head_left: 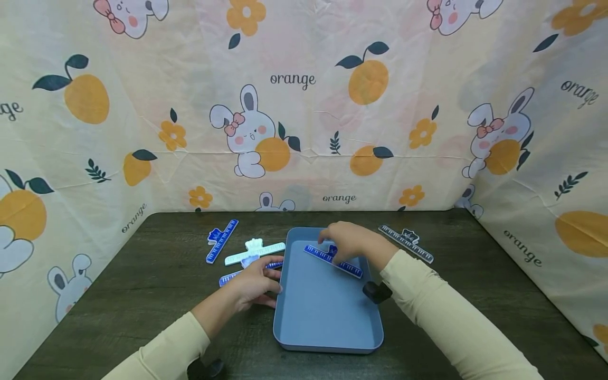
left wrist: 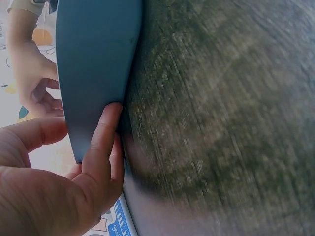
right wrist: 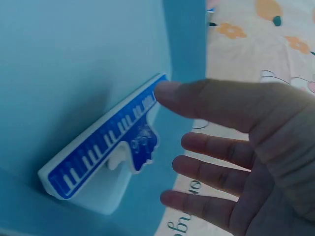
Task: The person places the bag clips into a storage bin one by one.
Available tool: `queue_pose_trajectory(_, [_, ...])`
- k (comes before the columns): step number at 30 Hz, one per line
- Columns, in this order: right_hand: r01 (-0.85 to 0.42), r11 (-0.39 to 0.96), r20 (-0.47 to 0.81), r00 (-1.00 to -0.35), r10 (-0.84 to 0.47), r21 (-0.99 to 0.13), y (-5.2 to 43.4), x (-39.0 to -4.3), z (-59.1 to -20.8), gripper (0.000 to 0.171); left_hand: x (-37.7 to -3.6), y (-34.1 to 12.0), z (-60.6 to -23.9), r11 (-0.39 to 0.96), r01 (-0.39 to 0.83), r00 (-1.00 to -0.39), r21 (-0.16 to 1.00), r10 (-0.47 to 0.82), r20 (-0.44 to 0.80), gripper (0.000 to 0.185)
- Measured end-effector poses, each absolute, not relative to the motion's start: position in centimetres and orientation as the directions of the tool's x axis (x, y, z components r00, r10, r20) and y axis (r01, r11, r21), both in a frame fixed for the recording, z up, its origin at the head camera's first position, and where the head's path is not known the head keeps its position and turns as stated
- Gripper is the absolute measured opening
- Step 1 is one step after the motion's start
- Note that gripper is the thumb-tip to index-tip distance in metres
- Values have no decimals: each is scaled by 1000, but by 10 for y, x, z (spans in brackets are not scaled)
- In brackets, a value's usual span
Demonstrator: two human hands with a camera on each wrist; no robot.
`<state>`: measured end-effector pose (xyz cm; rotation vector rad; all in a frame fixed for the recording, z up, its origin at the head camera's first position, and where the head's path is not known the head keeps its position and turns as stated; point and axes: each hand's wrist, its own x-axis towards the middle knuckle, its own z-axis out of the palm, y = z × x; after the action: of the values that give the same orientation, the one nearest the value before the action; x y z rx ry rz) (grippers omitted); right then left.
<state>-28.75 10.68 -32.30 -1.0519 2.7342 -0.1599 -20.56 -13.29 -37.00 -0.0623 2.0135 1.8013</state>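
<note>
A blue rectangular tray [head_left: 328, 316] lies lengthwise on the table. Inside it, toward the far end, is a blue ruler-shaped clip [right wrist: 106, 137] with white tick marks and a crown-like blue handle. Over that clip my right hand [head_left: 345, 240] has its fingers apart; in the right wrist view the thumb tip overlaps the clip's end, and contact there is unclear. My left hand [head_left: 256, 285] touches the tray's left side, with fingertips on the outer wall and rim. Beyond it lie a pale green clip [head_left: 239, 256] and a partly hidden blue clip [head_left: 229, 277].
Another blue ruler clip [head_left: 221, 241] lies at the far left of the dark wooden table [head_left: 157, 295]. To the right of the tray is a black ruler clip [head_left: 406, 244]. A patterned cloth [head_left: 304, 121] with oranges and rabbits hangs behind and beside the table.
</note>
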Motion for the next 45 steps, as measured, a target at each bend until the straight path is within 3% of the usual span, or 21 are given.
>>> queue_pose_trajectory(6, [-681, 700, -88, -700, -708, -213, 117, -282, -316, 58, -206, -133, -371, 147, -313, -902, 938, 263, -342, 75])
queue_pose_trajectory(19, [-676, 685, 58, -722, -690, -270, 139, -267, -315, 56, -207, -133, -372, 147, -314, -901, 938, 265, -343, 75])
queue_pose_trajectory(33, [-715, 654, 246, -699, -672, -247, 165, -252, -319, 50, -207, -134, -373, 148, -302, -906, 942, 261, -332, 76])
queue_pose_trajectory(45, [-726, 639, 307, -687, -659, -253, 183, -244, -324, 53, -207, -134, -375, 148, -297, -909, 943, 258, -327, 76])
